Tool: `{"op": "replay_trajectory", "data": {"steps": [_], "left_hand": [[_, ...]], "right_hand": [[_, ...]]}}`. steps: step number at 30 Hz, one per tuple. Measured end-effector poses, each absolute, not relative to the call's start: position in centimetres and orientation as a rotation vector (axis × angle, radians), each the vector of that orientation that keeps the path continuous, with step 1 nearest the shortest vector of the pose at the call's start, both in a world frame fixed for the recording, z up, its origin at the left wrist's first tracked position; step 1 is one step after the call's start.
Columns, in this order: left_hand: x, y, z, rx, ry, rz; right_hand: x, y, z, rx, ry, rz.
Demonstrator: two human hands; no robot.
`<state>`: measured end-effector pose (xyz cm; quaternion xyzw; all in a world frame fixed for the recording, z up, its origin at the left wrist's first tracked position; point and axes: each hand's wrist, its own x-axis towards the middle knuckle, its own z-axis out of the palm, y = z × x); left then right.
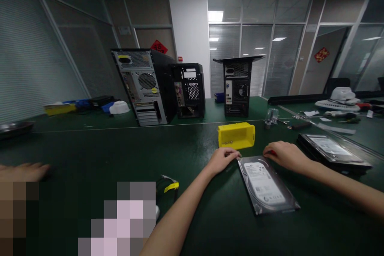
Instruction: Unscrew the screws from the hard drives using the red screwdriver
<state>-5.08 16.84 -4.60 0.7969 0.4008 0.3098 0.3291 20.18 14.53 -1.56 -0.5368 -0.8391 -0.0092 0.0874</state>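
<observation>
A hard drive [265, 184] with a white label and a silver face lies flat on the green table in front of me. My left hand [222, 160] is closed, its fingertips at the drive's far left corner. By the far right corner, my right hand [280, 154] is closed around a small red object [272, 152]; most of it is hidden by the fingers, so its kind is unclear. Just beyond my hands, a yellow bin [237, 136] lies tipped with its opening toward me, and a few tiny metal pieces, perhaps screws, are inside.
Stacked hard drives [333, 152] sit to the right. Three computer cases [144, 88] stand along the back. Tools and scraps [339, 116] lie at the back right. A cable with a yellow tag [171, 187] is left of my forearm. Another person's hand [25, 171] rests at far left.
</observation>
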Motion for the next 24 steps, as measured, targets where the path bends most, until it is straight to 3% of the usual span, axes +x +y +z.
{"op": "replay_trajectory", "data": {"steps": [24], "left_hand": [[-5.08, 16.64, -4.25, 2.070, 1.068, 0.788]], "right_hand": [[20.09, 14.30, -1.62, -1.556, -2.535, -0.064]]}}
